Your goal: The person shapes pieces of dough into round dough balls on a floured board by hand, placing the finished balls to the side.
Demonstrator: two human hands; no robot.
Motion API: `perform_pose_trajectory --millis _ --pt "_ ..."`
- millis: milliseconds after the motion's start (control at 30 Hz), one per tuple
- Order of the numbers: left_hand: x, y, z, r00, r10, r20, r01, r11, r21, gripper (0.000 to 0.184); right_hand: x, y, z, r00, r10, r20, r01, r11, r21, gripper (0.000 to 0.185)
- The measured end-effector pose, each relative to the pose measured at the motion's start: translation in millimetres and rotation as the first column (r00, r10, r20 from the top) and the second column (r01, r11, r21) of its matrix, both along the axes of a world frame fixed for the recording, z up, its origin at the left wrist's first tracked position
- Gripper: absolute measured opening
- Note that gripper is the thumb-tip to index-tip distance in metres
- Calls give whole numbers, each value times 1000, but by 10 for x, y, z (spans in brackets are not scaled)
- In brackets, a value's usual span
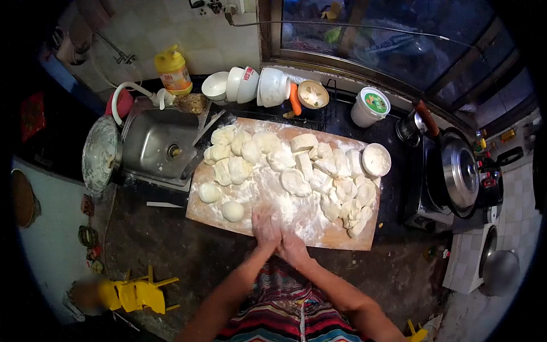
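My left hand [266,226] and my right hand [292,247] meet at the front edge of a floured wooden board [250,128]. Motion blurs the left fingers, and the right fingers are mostly hidden, so anything between or under the palms is out of sight. Just left of them rests a smooth round dough ball [232,211], with another dough ball [209,192] behind it. Several cut dough pieces [295,182] cover the back and right of the board. Loose white flour [285,212] is spread beyond my fingers. A bowl of flour [376,159] sits at the board's right edge.
To the left are a metal sink [149,132] and a floury basin [101,155]. Along the back stand a yellow bottle [173,69], stacked white bowls [273,86], an orange-handled tool [294,100] and a white tub [369,107]. A lidded pot [460,171] is on the right.
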State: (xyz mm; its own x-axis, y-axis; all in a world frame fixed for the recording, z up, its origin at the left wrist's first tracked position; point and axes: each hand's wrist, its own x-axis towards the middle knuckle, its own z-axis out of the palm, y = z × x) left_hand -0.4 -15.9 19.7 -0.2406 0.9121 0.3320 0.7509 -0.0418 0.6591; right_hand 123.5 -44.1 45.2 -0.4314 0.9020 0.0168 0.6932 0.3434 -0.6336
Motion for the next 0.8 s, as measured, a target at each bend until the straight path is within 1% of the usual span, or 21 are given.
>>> perform_pose_trajectory --millis 67,100,133,200,233,300,333,367,400,433,467,500,567,600,700,733,767,800 --pt "-139 429 -101 995 -16 -97 23 998 66 30 -16 265 160 986 -132 -101 104 964 -245 53" --pt "-189 528 -98 989 -24 -148 37 996 87 30 -46 350 245 968 -208 -138 143 915 -376 54" --pt "-231 630 -65 990 -32 -137 42 997 69 29 -113 513 344 963 -245 -110 164 859 -484 54" --pt "-211 738 43 994 -49 -99 52 998 36 28 -129 602 294 962 -255 -98 167 832 -529 51" --pt "-202 658 140 983 -169 -78 165 985 -52 27 -138 612 271 961 -261 -93 167 815 -555 50" --pt "-170 351 286 918 -396 -9 385 897 -218 24 -53 466 239 976 -156 -153 85 917 -391 42" --pt "-115 185 231 955 -294 46 297 952 -81 23 -11 371 209 980 -97 -176 40 952 -303 39" --pt "-39 29 173 974 -195 115 191 980 49 22 4 298 171 990 -29 -135 -8 964 -267 40" --pt "38 -80 294 982 -62 179 69 997 -31 22 28 220 125 995 35 -88 -55 970 -236 41" --pt "49 -91 234 985 -23 174 35 997 -65 22 51 114 58 994 98 -39 -104 973 -207 42" --pt "56 -86 125 986 16 166 1 995 -99 22 43 -75 -178 999 22 50 -17 996 -92 50" --pt "60 -70 33 986 55 158 -34 991 -130 23 11 -45 -155 999 -29 28 33 990 -135 52" --pt "-70 324 2 999 -25 -35 26 999 28 24 -68 194 69 991 -137 -4 132 966 -223 59" --pt "-156 462 -15 989 -56 -138 70 993 94 25 -147 366 251 979 -201 23 196 915 -352 65" --pt "-230 682 -109 977 -90 -194 101 994 51 29 -155 552 221 957 -281 -69 211 840 -500 65" --pt "-311 683 -120 923 -264 -279 283 959 32 30 -164 573 220 949 -284 -134 167 817 -552 59" --pt "-269 577 -135 934 -299 -195 306 952 10 30 -129 523 176 964 -233 -131 153 881 -448 58" --pt "-181 379 -27 937 -331 -112 332 943 -9 29 -69 407 85 975 -184 -124 133 932 -336 57"
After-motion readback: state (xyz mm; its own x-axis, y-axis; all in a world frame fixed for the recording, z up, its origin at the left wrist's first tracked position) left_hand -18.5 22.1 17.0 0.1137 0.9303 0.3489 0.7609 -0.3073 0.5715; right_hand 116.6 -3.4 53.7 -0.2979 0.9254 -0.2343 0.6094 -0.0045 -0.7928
